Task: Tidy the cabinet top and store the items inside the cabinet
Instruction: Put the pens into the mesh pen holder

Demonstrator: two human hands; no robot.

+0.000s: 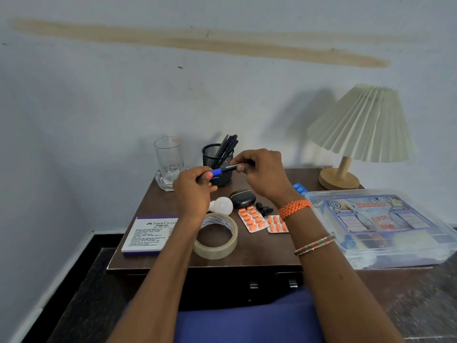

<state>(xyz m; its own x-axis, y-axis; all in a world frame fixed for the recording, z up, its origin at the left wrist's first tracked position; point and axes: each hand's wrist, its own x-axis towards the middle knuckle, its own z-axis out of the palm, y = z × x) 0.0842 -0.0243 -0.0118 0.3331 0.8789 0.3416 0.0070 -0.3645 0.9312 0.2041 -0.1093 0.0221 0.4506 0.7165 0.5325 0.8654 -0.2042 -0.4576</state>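
Note:
Both hands hold one pen [223, 170] level above the brown cabinet top [249, 251]. My left hand [191, 191] pinches its blue cap end, and my right hand [263, 173] grips the dark barrel end. Just behind the pen stands a black mesh pen holder [212, 154] with several dark pens. Below the hands lie a white bulb [222, 204], a black earbud case [243, 198], loose black earbuds [264, 207], two orange tablet strips [252, 218], a tape roll [217, 235] and a stamp pad box [150, 235].
A glass [168, 154] stands in a glass ashtray [164, 181] at the back left. A lamp [359, 134] stands at the back right, a blue tablet strip [299, 188] before it. A clear first-aid box [380, 226] fills the right side. Two cabinet door handles [272, 284] show below the front edge.

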